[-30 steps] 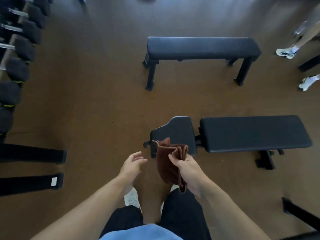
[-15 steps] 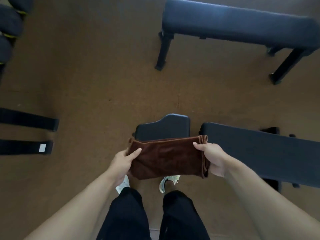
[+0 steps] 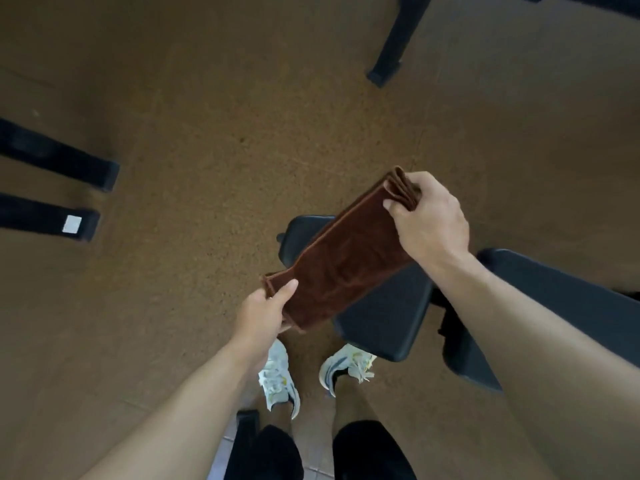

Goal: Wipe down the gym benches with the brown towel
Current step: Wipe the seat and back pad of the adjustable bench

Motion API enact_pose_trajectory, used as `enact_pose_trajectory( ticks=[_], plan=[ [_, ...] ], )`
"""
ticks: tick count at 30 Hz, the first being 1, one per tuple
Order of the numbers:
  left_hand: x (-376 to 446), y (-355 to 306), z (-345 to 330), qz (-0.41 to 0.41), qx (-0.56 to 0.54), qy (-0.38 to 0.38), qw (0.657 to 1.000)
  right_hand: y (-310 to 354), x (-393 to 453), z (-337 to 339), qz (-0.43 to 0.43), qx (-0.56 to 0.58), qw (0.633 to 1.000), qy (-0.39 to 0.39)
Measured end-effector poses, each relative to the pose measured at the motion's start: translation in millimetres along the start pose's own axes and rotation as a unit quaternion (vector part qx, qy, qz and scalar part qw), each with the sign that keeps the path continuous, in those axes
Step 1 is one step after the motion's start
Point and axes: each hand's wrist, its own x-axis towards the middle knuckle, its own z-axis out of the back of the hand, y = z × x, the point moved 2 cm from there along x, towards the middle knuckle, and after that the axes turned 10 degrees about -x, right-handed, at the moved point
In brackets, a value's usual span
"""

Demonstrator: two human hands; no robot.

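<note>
Stretching between both hands, the brown towel (image 3: 341, 261) hangs in the air as a folded band, slanting from lower left to upper right just above the small seat pad (image 3: 377, 306) of the nearest bench. The right hand (image 3: 429, 216) has its fingers and thumb curled round the bunched upper end; the left hand (image 3: 263, 306) pinches the lower end, thumb on top. No wiping looks begun, so the step in hand is probably getting the cloth into a usable shape. To do it well, the folds should stay flat and even, so a broad face meets the vinyl, and one hand should take it as a pad before lowering it. The long back pad (image 3: 568, 299) lies to the right, partly hidden by the right forearm. A second bench's leg (image 3: 391, 50) stands on the brown floor (image 3: 207, 150) farther off.
</note>
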Motion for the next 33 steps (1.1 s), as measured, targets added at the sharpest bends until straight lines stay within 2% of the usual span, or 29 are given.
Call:
enact_pose_trajectory(
  ticks=[2, 5, 7, 12, 15, 19, 22, 26, 28, 30, 33],
  plan=[
    [14.8, 12.1, 9.9, 0.009, 0.033, 0.001, 0.999, 21.4, 5.0, -30.3, 0.081, -0.062, 0.994, -0.026],
    [30.1, 29.7, 28.0, 0.015, 0.07, -0.011, 0.997, 29.8, -3.8, -97.0, 0.089, -0.14, 0.981, 0.099],
    [38.6, 40.7, 41.1, 0.016, 0.074, -0.009, 0.997, 24.9, -13.4, -137.9, 0.084, -0.198, 0.967, 0.134],
    [54.6, 66.8, 64.1, -0.012, 0.022, -0.054, 0.998, 27.2, -15.3, -185.1, 0.069, -0.195, 0.978, 0.018],
    [62.4, 77.8, 67.6, -0.029, -0.009, -0.071, 0.997, 41.8, -10.8, -200.6, 0.136, -0.221, 0.965, -0.024],
    [66.8, 81.1, 64.3, -0.051, -0.049, -0.09, 0.993, 63.2, 8.9, -205.4, 0.28, -0.24, 0.929, -0.035],
    [63.8, 70.6, 56.8, -0.07, -0.037, -0.086, 0.993, 73.8, 25.1, -196.8, 0.315, -0.259, 0.913, 0.006],
    [53.5, 33.0, 46.0, -0.155, 0.067, -0.058, 0.984, 71.6, 32.5, -194.9, 0.319, -0.244, 0.916, 0.019],
    [46.3, 8.4, 39.8, -0.211, 0.132, -0.046, 0.968, 57.0, 22.3, -195.8, 0.303, -0.232, 0.924, -0.017],
    [40.5, -15.7, 32.0, -0.256, 0.188, -0.036, 0.947, 33.0, 1.6, -191.6, 0.255, -0.208, 0.943, -0.059],
    [39.4, -40.1, 13.9, -0.288, 0.278, 0.007, 0.917, -14.7, -38.0, -186.2, 0.169, -0.204, 0.961, -0.079]
  ],
)
